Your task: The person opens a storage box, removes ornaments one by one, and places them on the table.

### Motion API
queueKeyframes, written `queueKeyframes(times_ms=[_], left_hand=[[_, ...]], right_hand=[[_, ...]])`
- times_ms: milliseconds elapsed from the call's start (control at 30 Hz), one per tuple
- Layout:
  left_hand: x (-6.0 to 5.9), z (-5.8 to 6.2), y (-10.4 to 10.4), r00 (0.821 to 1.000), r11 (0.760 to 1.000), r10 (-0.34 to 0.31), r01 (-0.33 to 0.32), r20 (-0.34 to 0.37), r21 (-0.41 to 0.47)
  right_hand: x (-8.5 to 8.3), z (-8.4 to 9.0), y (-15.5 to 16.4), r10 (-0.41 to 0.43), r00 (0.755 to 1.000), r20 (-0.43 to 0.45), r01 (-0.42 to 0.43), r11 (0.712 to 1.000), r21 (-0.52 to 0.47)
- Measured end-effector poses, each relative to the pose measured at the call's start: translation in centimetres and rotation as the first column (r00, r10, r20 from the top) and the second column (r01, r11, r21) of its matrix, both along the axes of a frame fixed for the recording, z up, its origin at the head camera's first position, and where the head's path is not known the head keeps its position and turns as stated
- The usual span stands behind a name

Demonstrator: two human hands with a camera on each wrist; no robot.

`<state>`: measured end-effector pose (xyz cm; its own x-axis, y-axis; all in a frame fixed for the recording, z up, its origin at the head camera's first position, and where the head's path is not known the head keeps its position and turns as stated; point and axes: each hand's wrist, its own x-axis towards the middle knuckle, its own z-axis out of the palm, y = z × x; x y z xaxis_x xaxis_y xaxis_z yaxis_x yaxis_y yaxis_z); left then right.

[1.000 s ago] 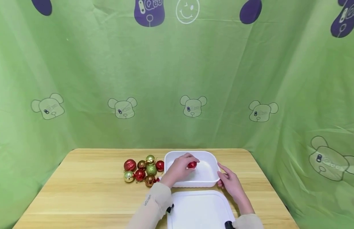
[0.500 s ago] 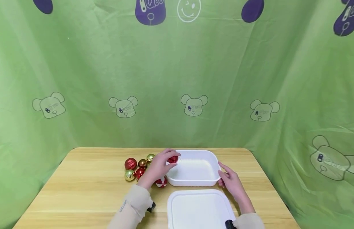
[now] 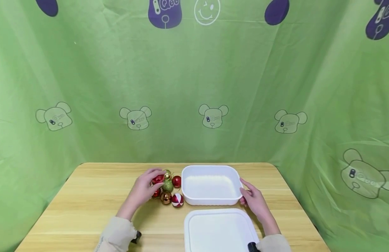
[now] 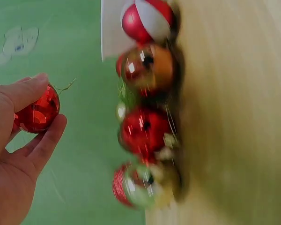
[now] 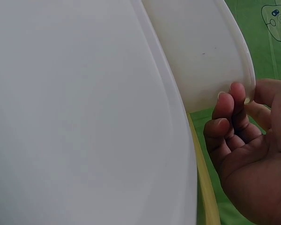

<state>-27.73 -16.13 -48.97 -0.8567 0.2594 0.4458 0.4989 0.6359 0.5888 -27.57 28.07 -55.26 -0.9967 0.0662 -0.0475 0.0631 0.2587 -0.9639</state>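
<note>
My left hand [image 3: 143, 186] pinches a shiny red Christmas ball [image 4: 42, 111] between thumb and fingers, and a gold string loop sticks out from it. In the head view that hand is over the left part of a cluster of Christmas balls. The left wrist view shows the held ball apart from the others: a red-and-white one [image 4: 149, 19], a copper one [image 4: 147, 70], a red one [image 4: 143, 131] and more, partly blurred. My right hand [image 3: 253, 201] grips the right rim of a white plastic box [image 3: 212, 202], fingers curled at its corner.
A white lid [image 3: 220, 232] lies flat in front of the box. Right of the green glittery ball [image 3: 167, 186], another red ball [image 3: 177, 181] sits close to the box's left wall. Behind the wooden table [image 3: 87, 206] hangs a green curtain [image 3: 182, 143].
My left hand has carried the red ball out of the box and leftward to above the cluster. The right hand stays at the box rim.
</note>
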Motion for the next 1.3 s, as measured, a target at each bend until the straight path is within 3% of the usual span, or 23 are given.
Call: queueKeyframes(times_ms=[333,700,900,1067,1300], left_hand=[[1.0,-1.8,-5.7,0.995,0.995,0.095,-0.096,0.040,0.014],[1.2,-3.3,-9.4,0.984,0.986,0.166,-0.167,0.059,0.012],[1.3,-3.9,-10.5,0.968,0.979,0.203,-0.201,0.149,-0.025],[1.5,-4.3,-10.7,0.957,0.980,0.197,-0.192,0.215,-0.041],[1.3,-4.8,-10.6,0.950,0.981,0.194,-0.185,0.246,-0.062]], right_hand=[[0.0,0.0,-0.1,-0.006,1.000,0.011,0.005,1.000,0.006],[-0.1,-0.1,0.0,-0.006,1.000,0.010,0.006,1.000,0.005],[-0.2,-0.1,0.0,-0.006,1.000,0.001,0.006,1.000,0.007],[-0.2,-0.2,0.0,-0.008,1.000,0.004,0.008,1.000,0.006],[-0.2,-0.1,-0.1,-0.010,1.000,0.007,0.010,1.000,0.003]])
